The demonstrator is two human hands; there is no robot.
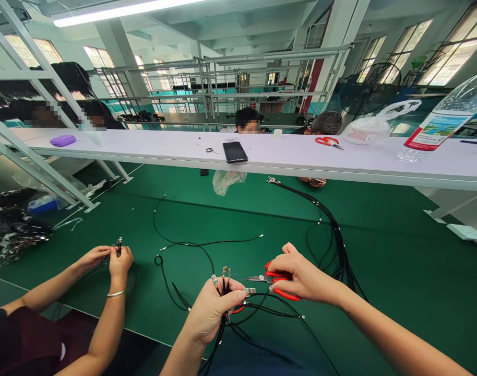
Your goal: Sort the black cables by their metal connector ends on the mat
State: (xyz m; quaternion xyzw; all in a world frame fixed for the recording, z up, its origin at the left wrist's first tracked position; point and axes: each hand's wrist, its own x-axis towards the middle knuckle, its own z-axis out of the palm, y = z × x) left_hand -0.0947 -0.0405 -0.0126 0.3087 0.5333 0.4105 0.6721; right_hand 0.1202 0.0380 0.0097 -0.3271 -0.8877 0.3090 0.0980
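Left hand [211,316] fingers pinch a black cable bundle [224,284], lower centre of frame. Right hand [307,277] fingers wrap red-handled scissors [283,294]. Risk: blade tips [254,279] sit just beside metal terminals [249,291]; a slip could nick insulation.

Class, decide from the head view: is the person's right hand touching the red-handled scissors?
Touching: the head view shows the right hand closed around the red-handled scissors.

2 prs red scissors [276,279] [326,141], 1 phone [235,152], 1 water btl [444,121], 4 hands [213,313] [305,277] [120,262] [93,257]
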